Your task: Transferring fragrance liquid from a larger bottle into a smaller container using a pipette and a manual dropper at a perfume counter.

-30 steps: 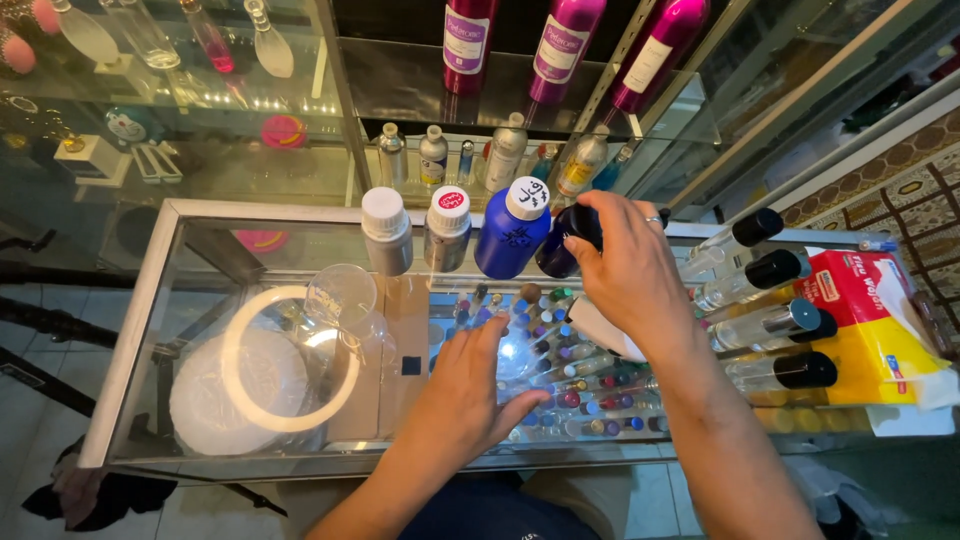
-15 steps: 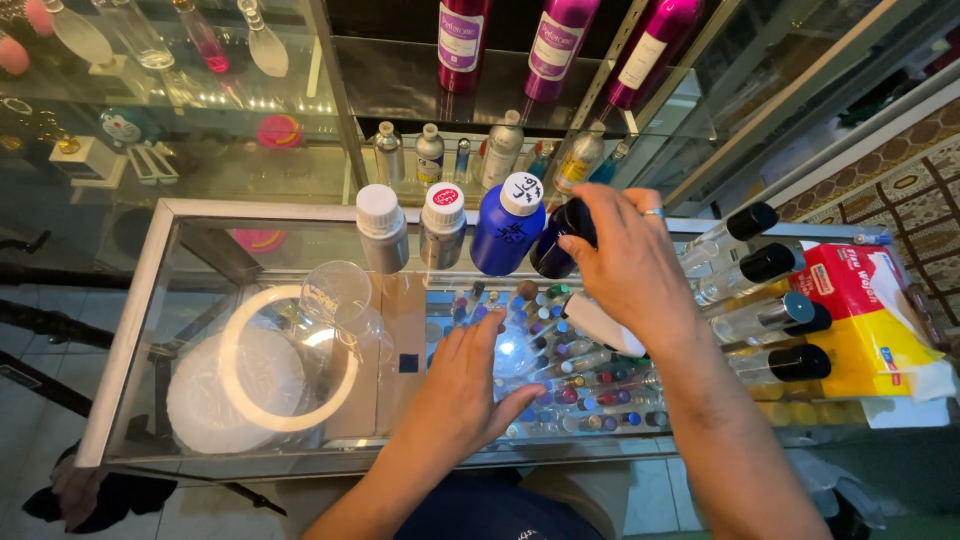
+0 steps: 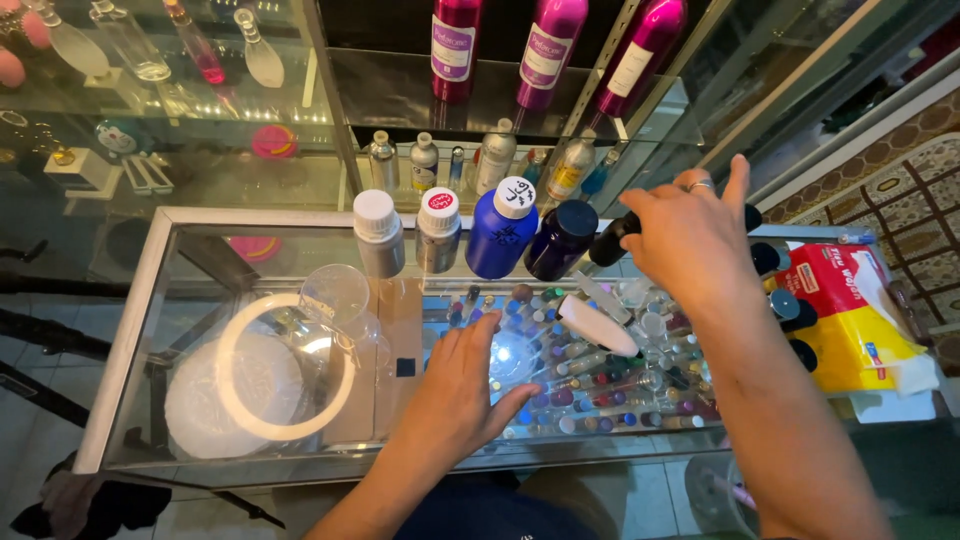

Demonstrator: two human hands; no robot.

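My right hand (image 3: 690, 240) is over the back right of a glass counter (image 3: 160, 330), closed on a small black bottle (image 3: 612, 243) whose end sticks out to the left of my fingers. Just left of it stand a dark blue bottle (image 3: 560, 238), a bright blue bottle with a white cap (image 3: 503, 232) and two silver bottles with white caps (image 3: 438, 230). My left hand (image 3: 465, 385) lies flat on the glass top with its fingers spread, holding nothing. A small white oblong bottle (image 3: 597, 325) lies on the glass between my hands.
Several tiny coloured vials (image 3: 600, 390) fill the case under the glass. A clear glass beaker (image 3: 338, 300) and a white ring light (image 3: 285, 372) are at the left. A red and yellow tissue pack (image 3: 850, 320) and black-capped bottles (image 3: 790, 305) lie at the right. Magenta bottles (image 3: 550, 45) stand on the shelf behind.
My right hand has moved to the right, away from the dark blue bottle, which now stands in full view. My left hand has stayed flat on the glass.
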